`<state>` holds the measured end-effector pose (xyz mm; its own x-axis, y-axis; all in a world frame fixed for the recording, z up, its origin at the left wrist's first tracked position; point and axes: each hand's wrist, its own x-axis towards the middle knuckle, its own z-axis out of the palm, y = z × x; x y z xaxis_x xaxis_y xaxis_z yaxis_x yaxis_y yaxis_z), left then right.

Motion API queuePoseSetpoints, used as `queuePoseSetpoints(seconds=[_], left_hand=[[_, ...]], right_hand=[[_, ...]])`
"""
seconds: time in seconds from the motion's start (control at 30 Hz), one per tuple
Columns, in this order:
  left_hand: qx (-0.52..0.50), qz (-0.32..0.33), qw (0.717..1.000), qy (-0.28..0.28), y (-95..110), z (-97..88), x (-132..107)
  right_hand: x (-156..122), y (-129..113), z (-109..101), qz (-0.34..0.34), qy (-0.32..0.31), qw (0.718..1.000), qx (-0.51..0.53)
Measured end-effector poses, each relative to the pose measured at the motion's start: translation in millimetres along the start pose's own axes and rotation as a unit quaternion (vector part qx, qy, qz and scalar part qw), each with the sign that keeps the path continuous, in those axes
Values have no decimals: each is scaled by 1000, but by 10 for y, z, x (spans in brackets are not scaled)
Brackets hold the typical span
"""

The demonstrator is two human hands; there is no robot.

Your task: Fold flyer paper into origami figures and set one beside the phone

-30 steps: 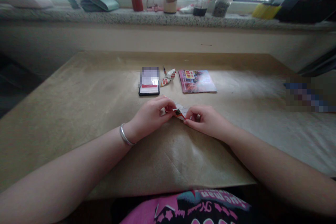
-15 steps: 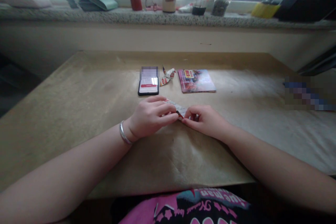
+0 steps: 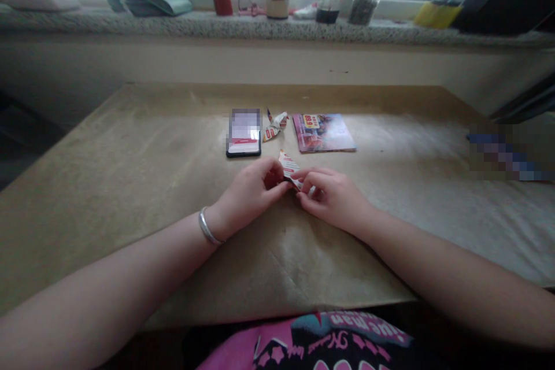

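Left hand (image 3: 254, 188) and right hand (image 3: 333, 195) both had this folded paper (image 3: 288, 165) pinched, way in from the desk (image 3: 411, 185)'s near edge.

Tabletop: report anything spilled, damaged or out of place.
Nothing stands out as spilled or damaged. The phone, folded paper piece and booklet sit side by side; the left hand and right hand hold printed paper.

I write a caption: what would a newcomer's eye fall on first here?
Perhaps first the folded printed paper, held between the left hand and right hand mid-view. Beyond it on the table lie, from left to right, a smartphone, a folded-paper figure and a glossy booklet. A silver bangle circles the left wrist.
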<state>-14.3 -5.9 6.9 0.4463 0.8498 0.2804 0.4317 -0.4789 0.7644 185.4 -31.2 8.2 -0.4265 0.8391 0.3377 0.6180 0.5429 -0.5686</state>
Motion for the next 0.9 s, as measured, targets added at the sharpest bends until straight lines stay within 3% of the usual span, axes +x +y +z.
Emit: queuePoseSetpoints(seconds=[0.17,0.47,0.9], left_hand=[[-173,-59,983,-31,-9,49,21],[-228,-85,969,-52,-52,19,46],[-249,-100,962,-55,-42,-2,48]], right_hand=[[20,13,32,5,-31,999,-23],[44,89,34,84,-10,994,71],[80,157,84,81,12,989,125]])
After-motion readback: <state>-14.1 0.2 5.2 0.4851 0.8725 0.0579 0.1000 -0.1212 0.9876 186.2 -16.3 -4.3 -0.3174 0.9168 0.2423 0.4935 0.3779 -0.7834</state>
